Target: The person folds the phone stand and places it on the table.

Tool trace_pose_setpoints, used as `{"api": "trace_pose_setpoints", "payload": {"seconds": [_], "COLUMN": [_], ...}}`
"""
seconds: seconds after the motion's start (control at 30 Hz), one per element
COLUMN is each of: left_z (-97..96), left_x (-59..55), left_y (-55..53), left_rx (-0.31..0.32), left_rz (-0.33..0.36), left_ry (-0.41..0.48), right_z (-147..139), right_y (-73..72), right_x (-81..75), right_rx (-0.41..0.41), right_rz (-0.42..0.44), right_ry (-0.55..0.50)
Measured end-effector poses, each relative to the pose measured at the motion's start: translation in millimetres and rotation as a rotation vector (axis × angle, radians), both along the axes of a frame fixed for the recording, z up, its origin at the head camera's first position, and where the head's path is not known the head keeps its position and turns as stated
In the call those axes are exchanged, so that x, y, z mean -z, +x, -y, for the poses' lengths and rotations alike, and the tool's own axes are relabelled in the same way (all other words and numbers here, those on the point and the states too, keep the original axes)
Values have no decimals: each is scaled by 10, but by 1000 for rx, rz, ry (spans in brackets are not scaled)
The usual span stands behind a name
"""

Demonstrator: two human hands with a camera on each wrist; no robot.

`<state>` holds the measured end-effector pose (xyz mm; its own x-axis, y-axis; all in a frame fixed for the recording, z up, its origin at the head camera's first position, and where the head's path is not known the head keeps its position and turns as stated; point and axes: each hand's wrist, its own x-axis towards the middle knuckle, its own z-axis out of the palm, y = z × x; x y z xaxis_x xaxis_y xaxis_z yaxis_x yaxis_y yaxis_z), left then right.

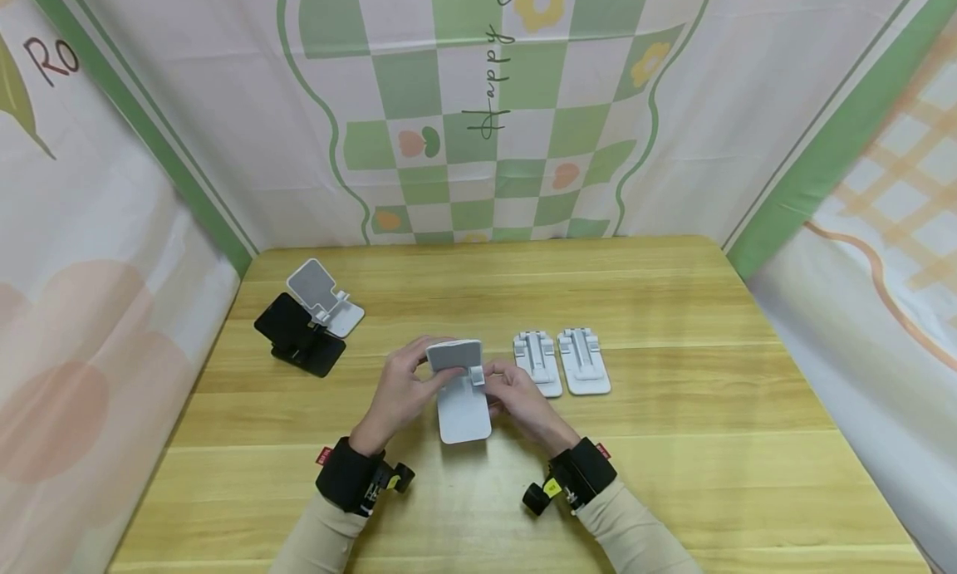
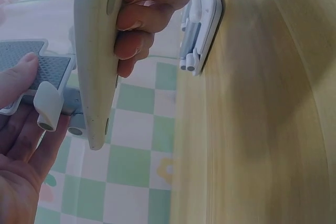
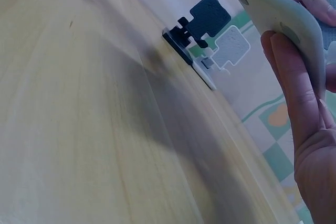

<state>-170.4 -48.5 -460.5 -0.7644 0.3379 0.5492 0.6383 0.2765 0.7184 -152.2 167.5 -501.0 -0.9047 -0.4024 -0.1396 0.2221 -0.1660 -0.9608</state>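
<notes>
A white folding phone stand (image 1: 463,412) is held up over the table between both hands. My left hand (image 1: 404,391) pinches its grey-padded back plate (image 2: 52,66), thumb on the pad and fingers behind. On the other side my right hand (image 1: 523,399) grips the base; in the right wrist view its fingers (image 3: 294,77) lie along the underside, near round grey feet. The plate stands tilted up from the base, with a small hooked lip (image 2: 48,103) showing beside the hinge.
Two folded white phone stands (image 1: 537,362) lie side by side right of my right hand. At the back left stand an unfolded black phone stand (image 1: 302,337) and an unfolded white one (image 1: 345,318), close together. A patterned cloth (image 1: 493,142) hangs behind the wooden table (image 1: 710,441).
</notes>
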Motion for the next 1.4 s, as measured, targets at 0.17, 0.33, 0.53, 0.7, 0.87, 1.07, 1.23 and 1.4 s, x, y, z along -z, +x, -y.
{"api": "trace_pose_setpoints", "payload": {"seconds": [0.17,0.33,0.53,0.7,0.87,1.07,1.23,1.4], "left_z": [-4,-1,-1,3,9,14,17,22], "left_x": [1,18,8,9,21,23,21,-11], "left_y": [-9,-22,-17,-7,-3,0,-3,11], "left_rx": [-6,-3,-8,-26,-46,-47,-37,-24], "left_rz": [-22,-24,-19,-6,5,-5,-9,9], "left_ry": [4,16,15,20,15,20,-1,-35], "right_z": [10,18,23,33,39,45,49,49], "right_y": [-4,-7,-7,-5,0,2,1,2], "right_x": [22,36,36,36,24,23,41,62], "right_rx": [-18,-30,-31,-34,-42,-47,-41,-27], "right_rz": [-7,-17,-20,-15,-14,-19,-11,-5], "right_ry": [-26,-26,-15,5,0,1,11,-1]}}
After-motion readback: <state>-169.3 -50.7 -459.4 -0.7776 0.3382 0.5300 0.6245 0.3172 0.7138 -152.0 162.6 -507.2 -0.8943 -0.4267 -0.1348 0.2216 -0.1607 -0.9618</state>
